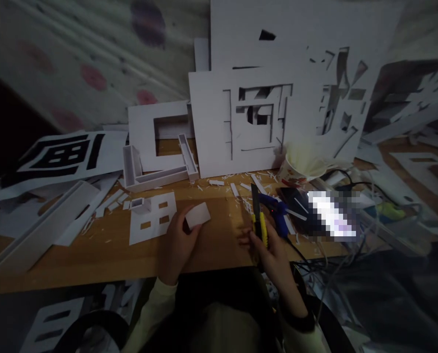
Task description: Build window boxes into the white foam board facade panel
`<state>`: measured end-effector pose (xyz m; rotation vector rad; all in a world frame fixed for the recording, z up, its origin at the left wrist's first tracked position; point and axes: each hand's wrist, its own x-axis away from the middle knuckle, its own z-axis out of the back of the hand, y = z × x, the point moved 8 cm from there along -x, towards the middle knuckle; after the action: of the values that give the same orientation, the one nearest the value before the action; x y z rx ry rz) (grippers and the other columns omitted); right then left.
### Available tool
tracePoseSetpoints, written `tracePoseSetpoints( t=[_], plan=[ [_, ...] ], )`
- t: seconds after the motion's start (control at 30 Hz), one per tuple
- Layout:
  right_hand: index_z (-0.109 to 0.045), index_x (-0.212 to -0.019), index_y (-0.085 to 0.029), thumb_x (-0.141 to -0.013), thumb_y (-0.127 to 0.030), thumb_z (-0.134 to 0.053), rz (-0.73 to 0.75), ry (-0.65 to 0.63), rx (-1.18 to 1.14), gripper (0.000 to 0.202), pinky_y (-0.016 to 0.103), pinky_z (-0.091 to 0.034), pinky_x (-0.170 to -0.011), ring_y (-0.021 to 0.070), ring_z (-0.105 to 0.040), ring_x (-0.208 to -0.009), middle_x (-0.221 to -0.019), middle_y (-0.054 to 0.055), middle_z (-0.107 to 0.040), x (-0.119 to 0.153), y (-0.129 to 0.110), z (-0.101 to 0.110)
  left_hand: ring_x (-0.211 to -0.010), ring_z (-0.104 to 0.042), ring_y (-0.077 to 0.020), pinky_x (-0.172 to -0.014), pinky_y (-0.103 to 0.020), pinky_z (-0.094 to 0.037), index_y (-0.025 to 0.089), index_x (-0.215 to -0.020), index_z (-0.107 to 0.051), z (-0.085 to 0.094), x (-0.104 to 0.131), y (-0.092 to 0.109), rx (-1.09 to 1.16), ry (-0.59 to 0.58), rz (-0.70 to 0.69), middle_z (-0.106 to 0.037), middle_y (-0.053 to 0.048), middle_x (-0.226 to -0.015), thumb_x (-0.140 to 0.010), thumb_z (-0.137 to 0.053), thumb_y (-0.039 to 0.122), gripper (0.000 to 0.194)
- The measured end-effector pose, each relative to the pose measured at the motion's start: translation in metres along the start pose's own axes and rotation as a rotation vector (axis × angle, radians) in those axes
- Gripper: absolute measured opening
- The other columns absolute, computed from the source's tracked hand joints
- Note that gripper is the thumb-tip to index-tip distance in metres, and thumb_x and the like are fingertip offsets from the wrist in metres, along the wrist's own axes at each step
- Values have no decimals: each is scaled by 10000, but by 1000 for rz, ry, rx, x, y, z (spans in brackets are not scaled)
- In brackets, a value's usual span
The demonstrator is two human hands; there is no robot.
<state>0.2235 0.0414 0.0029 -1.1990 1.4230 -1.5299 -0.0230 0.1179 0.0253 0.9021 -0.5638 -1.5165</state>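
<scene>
Between the thumb and fingers of my left hand is a small white foam board piece, held just above the wooden table. My right hand is wrapped round a yellow and black utility knife, its dark blade pointing away from me. Right beside the knife lies a blue glue gun. To the left of my left hand, a white sheet with small rectangular cut-outs lies flat, and a little white box shape stands on its corner.
Large white boards with cut-out characters lean at the back. A paper cup, a blurred bright screen and cables are at right. White scraps litter the middle. Long hollow white pieces and a printed character sheet lie left.
</scene>
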Motion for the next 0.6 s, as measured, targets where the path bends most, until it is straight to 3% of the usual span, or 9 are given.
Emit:
tracePoseSetpoints(
  t=[0.1,0.17,0.27,0.37,0.6],
  plan=[
    [-636,-1028,-248,-792,-577,-725,20,21,27,415,363,-579,-660,230,-705,-726,-918,57,-738,7,1,1,-1263,-515,-332,-1099,-533,-401,213,-1313,-596,-2,-1,12,-187,45,-116,-590,-134,-1320,-798,-690,141,528],
    [-651,-1044,-257,-786,-571,-731,55,52,67,413,316,-549,-583,200,-673,-647,-825,32,-728,14,-6,8,-1257,-495,-347,-1095,-555,-378,240,-1249,-657,-10,-2,23,-280,51,-176,-579,-121,-1311,-814,-696,164,444],
    [-662,-1050,-259,-783,-546,-747,36,9,86,401,265,-463,-446,153,-571,-467,-609,-24,-640,29,-15,16,-1114,-557,-305,-1018,-521,-426,278,-1113,-734,-41,-9,38,-304,-111,-226,-631,-76,-1151,-822,-722,212,299],
    [-650,-1084,-230,-784,-498,-770,-72,-51,23,420,227,-374,-382,99,-483,-379,-611,-37,-629,45,-17,24,-1081,-545,-286,-951,-463,-450,271,-1072,-759,-72,-19,45,-318,-291,-193,-632,-73,-1100,-824,-749,283,249],
    [-663,-1071,-236,-753,-472,-814,-88,68,-77,424,221,-408,-425,93,-508,-414,-667,-27,-660,64,-32,58,-1107,-509,-302,-922,-459,-401,251,-879,-789,-90,-30,47,-405,-385,-139,-631,-84,-1091,-847,-733,363,130]
  ],
)
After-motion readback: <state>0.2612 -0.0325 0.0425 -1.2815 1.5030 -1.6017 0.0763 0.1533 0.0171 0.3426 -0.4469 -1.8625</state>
